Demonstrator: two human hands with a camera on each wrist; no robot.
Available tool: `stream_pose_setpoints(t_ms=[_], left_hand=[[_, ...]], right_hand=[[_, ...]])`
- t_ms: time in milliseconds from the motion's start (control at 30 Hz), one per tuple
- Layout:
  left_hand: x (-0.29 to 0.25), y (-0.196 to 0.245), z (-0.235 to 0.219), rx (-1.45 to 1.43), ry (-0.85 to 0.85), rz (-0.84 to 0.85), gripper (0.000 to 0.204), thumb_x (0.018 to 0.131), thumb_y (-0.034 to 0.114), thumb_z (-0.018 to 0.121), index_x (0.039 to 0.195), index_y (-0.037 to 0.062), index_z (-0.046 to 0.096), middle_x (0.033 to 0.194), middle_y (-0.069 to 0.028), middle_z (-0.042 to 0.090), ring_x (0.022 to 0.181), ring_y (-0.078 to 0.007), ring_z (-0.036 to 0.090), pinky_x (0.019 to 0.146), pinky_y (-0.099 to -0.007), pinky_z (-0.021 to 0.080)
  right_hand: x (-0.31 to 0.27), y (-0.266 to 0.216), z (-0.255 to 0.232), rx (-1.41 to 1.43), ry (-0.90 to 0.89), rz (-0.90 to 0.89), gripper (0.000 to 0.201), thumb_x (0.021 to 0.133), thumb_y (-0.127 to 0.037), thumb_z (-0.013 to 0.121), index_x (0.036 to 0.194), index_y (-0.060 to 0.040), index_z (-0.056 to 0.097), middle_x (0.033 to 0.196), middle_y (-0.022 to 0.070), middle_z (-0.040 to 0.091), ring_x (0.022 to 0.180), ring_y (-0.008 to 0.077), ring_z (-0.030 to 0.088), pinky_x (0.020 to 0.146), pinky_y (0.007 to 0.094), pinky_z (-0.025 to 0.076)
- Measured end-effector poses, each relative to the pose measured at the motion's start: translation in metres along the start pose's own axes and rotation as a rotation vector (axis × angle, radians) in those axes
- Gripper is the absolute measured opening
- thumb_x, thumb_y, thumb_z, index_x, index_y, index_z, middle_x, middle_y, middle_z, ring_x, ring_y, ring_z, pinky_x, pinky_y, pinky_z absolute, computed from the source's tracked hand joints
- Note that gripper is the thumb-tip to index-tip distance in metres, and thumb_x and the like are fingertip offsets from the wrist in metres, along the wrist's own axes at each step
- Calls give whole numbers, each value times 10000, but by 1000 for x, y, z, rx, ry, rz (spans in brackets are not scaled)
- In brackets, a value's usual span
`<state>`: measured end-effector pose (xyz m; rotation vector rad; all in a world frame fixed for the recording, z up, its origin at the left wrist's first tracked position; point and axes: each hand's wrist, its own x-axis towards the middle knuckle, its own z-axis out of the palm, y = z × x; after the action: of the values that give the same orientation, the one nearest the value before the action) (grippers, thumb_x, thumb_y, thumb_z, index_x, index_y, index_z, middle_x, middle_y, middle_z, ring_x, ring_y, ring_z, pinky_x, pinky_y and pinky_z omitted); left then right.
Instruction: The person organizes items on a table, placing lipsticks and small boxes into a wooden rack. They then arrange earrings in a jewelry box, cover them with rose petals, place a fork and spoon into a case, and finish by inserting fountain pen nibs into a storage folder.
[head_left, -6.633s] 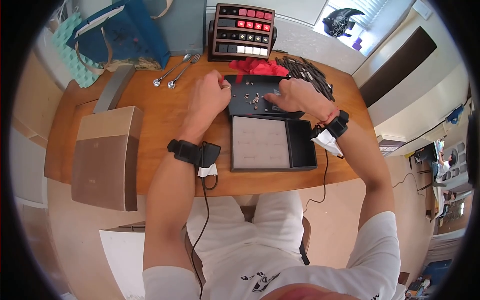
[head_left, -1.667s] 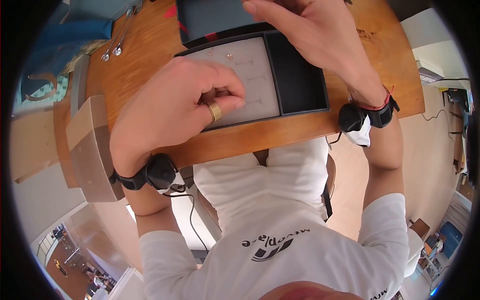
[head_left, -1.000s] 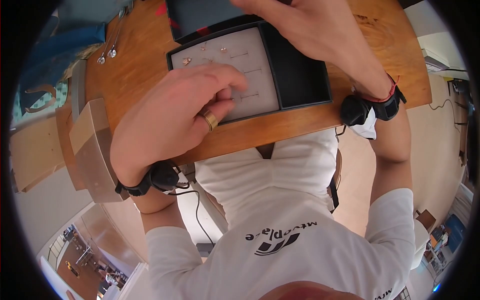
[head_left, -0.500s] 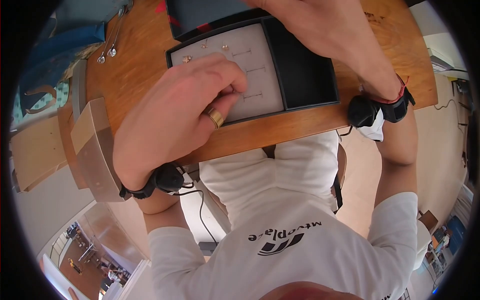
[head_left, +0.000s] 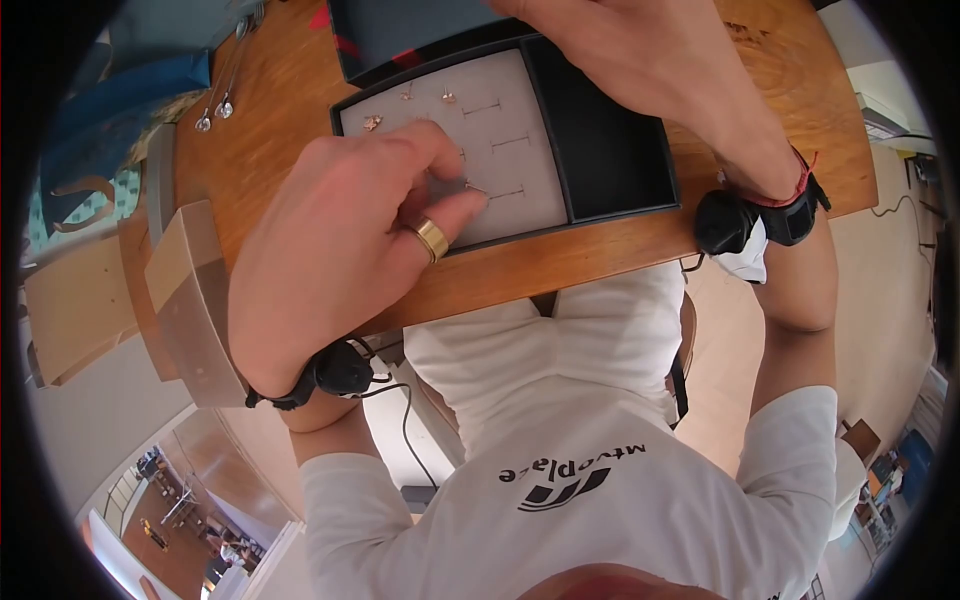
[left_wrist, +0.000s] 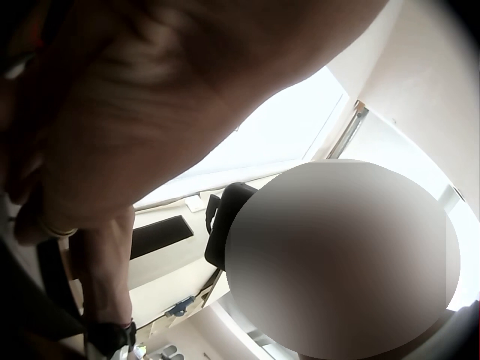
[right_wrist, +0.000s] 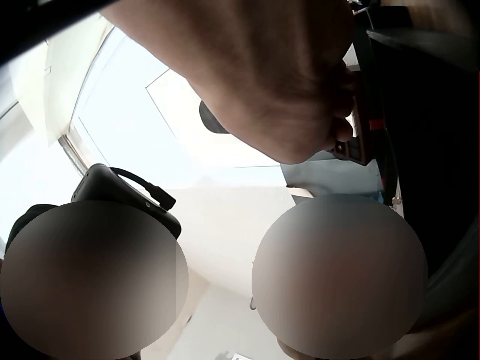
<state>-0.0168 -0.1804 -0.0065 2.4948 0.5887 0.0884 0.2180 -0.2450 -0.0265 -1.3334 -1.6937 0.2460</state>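
My left hand (head_left: 345, 235), with a gold ring on one finger, is low over the grey padded insert (head_left: 500, 85) of a black jewelry box (head_left: 620, 140). Its thumb and forefinger pinch a small shiny earring (head_left: 470, 186), mostly hidden by the fingers, close to the front slits in the pad. Rose-gold earrings, one (head_left: 448, 96) near the back and another (head_left: 373, 123) at the left, sit in the insert. My right hand (head_left: 640, 60) reaches over the black lid (head_left: 410, 35) behind the box; its fingertips are cut off in the head view and dark in the right wrist view.
A spoon (head_left: 226, 105) and a fork lie at the table's back left, near a blue bag (head_left: 170, 85). A brown carton (head_left: 195, 290) stands at the left edge. The box's right compartment (head_left: 600, 130) is plain black. The wooden table's front edge (head_left: 580, 255) runs just before the box.
Both hands left the lid seconds ago; the left came to the padded insert. In the last half second its forefinger drew back slightly, baring the small earring at the fingertips. The right hand stays nearly still.
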Motion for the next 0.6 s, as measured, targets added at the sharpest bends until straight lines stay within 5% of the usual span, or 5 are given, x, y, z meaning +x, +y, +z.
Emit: stream_pose_setpoints(t_ms=[600], left_hand=[[2, 4, 9, 162, -43, 119, 114, 873, -15, 728, 970, 41, 703, 864, -111, 675, 755, -328, 677, 653, -365, 527]], right_hand=[[1, -1, -1, -6, 7, -47, 113, 995, -47, 660, 930, 29, 608, 717, 108, 591, 621, 184, 521, 591, 339, 442]])
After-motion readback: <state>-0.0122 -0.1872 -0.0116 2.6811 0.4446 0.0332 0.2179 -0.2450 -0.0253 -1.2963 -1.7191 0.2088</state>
